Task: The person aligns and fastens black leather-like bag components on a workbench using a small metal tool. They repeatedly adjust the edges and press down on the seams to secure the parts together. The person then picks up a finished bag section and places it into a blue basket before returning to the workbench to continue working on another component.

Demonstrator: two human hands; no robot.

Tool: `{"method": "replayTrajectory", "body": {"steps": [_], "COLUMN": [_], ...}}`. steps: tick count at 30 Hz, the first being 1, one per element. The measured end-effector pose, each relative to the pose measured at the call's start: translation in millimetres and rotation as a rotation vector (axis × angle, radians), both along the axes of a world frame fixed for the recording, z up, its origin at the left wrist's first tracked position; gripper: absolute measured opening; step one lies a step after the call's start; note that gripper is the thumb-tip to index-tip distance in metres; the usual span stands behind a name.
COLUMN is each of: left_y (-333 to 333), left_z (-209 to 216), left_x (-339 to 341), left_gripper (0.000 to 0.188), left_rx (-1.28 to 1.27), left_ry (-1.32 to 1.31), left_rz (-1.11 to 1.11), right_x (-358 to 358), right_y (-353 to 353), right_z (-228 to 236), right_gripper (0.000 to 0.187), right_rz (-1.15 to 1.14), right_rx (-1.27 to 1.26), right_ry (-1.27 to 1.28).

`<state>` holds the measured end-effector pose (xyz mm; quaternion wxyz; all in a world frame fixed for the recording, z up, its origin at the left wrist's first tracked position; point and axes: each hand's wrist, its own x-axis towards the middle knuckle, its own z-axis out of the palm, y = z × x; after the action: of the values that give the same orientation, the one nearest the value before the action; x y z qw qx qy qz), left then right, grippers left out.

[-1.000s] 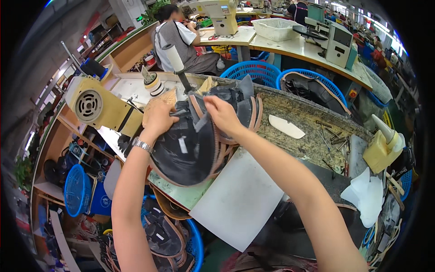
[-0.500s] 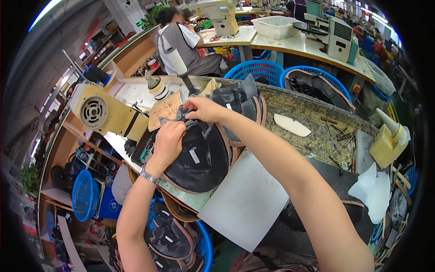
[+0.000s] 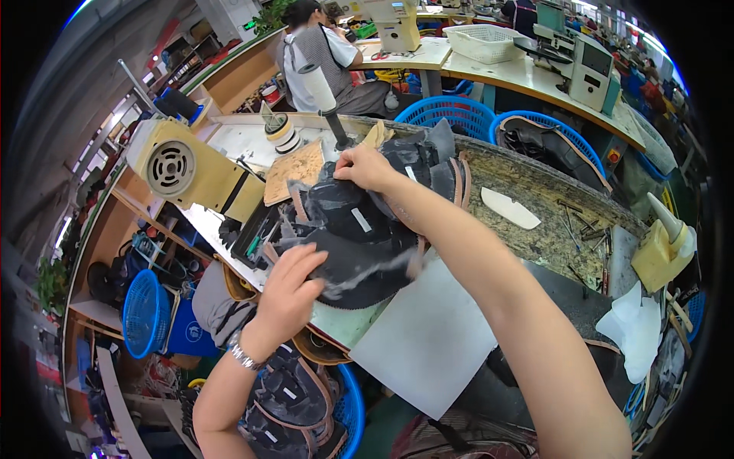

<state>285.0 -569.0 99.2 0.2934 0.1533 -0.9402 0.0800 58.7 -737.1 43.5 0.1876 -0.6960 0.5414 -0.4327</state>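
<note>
A black shoe upper (image 3: 359, 264) with a stitched edge lies bent over the work table in front of me, its lower part slightly blurred by motion. My right hand (image 3: 365, 168) pinches its far edge between thumb and fingers. Beside its near left part is my left hand (image 3: 290, 287), fingers apart and holding nothing; a silver watch is on that wrist. More black uppers (image 3: 440, 180) with tan edges and small white labels are stacked behind and to the right.
A cream sewing machine (image 3: 172, 164) stands at the left, with a thread spool (image 3: 283, 134) beyond it. A grey-white sheet (image 3: 424, 336) covers the table's near edge. Blue baskets (image 3: 352, 409) hold uppers. A yellow bottle (image 3: 661, 252) and hand tools (image 3: 585, 229) are at right.
My left hand has let go of the upper's far part and moved down toward me. The upper has shifted and folded over; my right hand still pinches it.
</note>
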Motion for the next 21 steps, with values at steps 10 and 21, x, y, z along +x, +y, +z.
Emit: {"method": "replayTrajectory", "body": {"steps": [10,21], "left_y": [81,38], "left_z": [31,27], "left_x": [79,61], "left_gripper": [0.017,0.022], "left_rx": [0.038,-0.108], "left_ry": [-0.240,-0.163], "left_rz": [0.024,0.083], "right_x": [32,63], "right_y": [17,80], "right_z": [-11,-8], "right_gripper": [0.012,0.034], "right_rz": [-0.259,-0.043], "right_rx": [-0.243,0.065], "right_ry": [0.212,-0.064]}}
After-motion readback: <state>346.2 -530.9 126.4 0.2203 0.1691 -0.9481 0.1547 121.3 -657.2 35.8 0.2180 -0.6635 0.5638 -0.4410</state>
